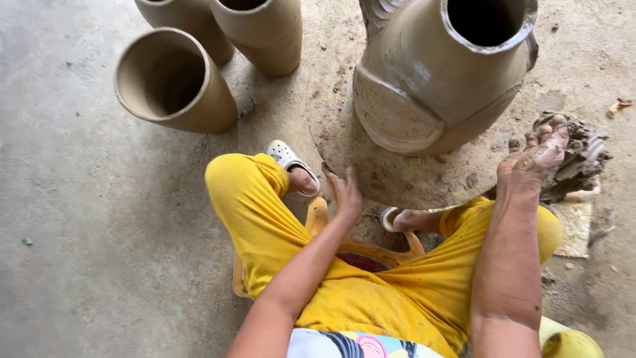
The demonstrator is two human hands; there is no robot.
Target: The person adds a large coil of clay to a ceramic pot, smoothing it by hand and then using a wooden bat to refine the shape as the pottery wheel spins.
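Left hand (344, 192) flat, fingers extended; right hand (538, 156) mud-caked, fingers curled.
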